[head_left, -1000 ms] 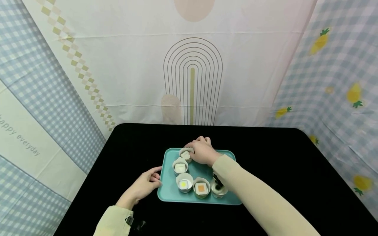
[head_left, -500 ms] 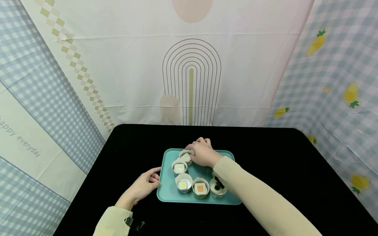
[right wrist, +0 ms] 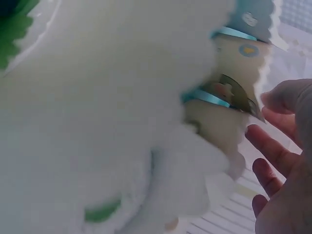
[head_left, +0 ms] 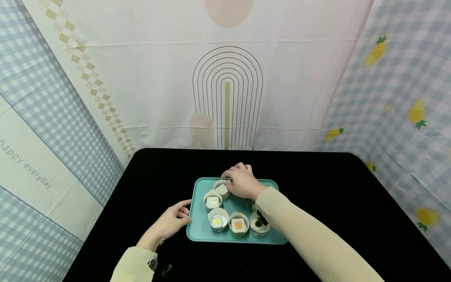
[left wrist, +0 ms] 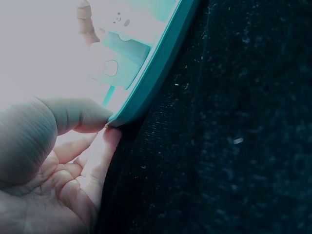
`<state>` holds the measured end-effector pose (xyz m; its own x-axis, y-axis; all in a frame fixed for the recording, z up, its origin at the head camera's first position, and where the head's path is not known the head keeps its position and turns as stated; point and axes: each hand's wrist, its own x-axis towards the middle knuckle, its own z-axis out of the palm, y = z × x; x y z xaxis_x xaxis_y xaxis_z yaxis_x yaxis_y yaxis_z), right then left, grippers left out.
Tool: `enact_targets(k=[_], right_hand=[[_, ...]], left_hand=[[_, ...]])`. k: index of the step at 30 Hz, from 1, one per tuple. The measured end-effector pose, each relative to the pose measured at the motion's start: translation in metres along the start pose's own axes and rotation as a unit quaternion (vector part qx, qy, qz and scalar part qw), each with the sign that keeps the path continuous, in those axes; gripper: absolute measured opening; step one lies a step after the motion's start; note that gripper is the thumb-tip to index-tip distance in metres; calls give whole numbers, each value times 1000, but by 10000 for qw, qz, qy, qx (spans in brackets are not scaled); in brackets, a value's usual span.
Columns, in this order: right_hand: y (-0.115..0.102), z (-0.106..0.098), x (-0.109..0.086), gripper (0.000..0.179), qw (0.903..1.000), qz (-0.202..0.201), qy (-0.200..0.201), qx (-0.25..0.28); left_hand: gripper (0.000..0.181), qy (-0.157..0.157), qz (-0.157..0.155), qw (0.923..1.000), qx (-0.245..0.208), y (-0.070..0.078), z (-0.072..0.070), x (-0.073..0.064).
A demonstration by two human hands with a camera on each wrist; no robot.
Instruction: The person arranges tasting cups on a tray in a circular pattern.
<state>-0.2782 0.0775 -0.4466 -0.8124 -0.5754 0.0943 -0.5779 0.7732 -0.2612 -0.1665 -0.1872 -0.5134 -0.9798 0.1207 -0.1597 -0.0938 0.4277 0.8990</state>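
Observation:
In the head view, a teal tray (head_left: 199, 233) carries several paper cupcake cups with wavy rims. My left hand (head_left: 172, 221) pinches the tray's left edge; its thumb (left wrist: 83, 114) lies on the rim in the left wrist view. Towards the back left, my right hand (head_left: 243, 182) pinches the rim of a cupcake cup (head_left: 217, 183) between thumb and finger, its other fingers apart. White squarish pieces lie in the cups; the front-left cup (head_left: 218, 213) has one with a yellow centre (head_left: 217, 221), the front-middle cup (head_left: 239, 215) one with an orange centre (head_left: 238, 225).
A dark-centred piece sits in the front-right cup (head_left: 259, 233). Beyond it, my right sleeve (head_left: 299, 219) covers the tray's right part and partly hides another cup. The black table (head_left: 169, 168) surrounds the tray, with a patterned curtain (head_left: 158, 90) behind.
The cup at my right fingers has come slightly down and nearer on the tray. My left hand keeps its place at the tray edge. The head view has shifted a little.

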Motion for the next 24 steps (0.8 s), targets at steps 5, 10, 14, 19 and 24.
enact_targets(k=[5, 10, 14, 19, 24], right_hand=[[22, -18, -21, 32, 9922, 279, 544, 1089], [47, -27, -64, 34, 9751, 830, 878, 1862], [53, -20, -97, 38, 9699, 1154, 998, 1900], [49, -6, -117, 41, 9783, 1073, 1258, 1246], [42, 1, -118, 42, 9838, 707, 1542, 576]], left_hand=[[60, 41, -14, 10000, 8, -2, 3, 0], [60, 71, -40, 10000, 40, -6, 7, 1], [60, 51, -136, 9998, 99, -10, 7, 0], [59, 88, -185, 9997, 144, -14, 3, -4], [57, 120, 65, 9988, 480, -8, -2, -10]])
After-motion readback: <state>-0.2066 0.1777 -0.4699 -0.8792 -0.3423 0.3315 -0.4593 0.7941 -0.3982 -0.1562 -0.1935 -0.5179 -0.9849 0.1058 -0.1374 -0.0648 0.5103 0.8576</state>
